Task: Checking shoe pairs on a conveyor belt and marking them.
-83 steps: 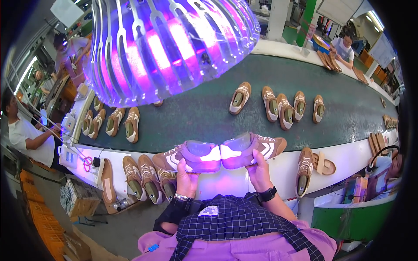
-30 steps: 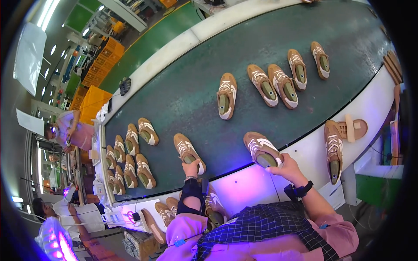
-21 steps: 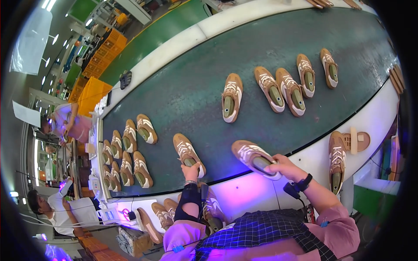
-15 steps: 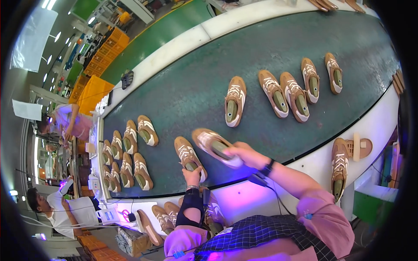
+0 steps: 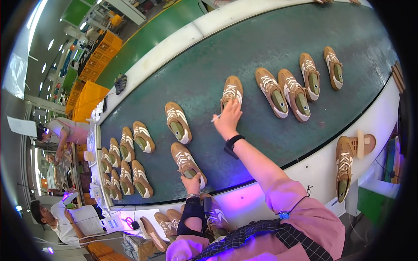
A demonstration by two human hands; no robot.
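Note:
My left hand (image 5: 192, 183) is closed round the heel end of a brown sneaker (image 5: 181, 155) with white laces, a white stripe and an olive insert inside. This sneaker rests at the near edge of the green belt (image 5: 209, 65). Just beyond it lies another such sneaker (image 5: 172, 111), touched by neither hand. Farther right, my right hand (image 5: 229, 120) grips the heel end of a sneaker (image 5: 232, 86), whose toe points away from me; its opening is covered by my fingers. A small pale tip sticks out by my right thumb, too small to name.
Several sneakers stand in two rows (image 5: 126, 145) on the left and in a group (image 5: 292, 89) on the right. One sneaker (image 5: 344, 163) lies on the white ledge beside a sole-shaped piece (image 5: 368, 144). More shoes (image 5: 164, 224) sit below the belt. Two co-workers are at left.
The sneaker that my right hand carried now lies on the belt beyond the left-hand one. My empty right hand went up and right to another sneaker. My left hand keeps its hold.

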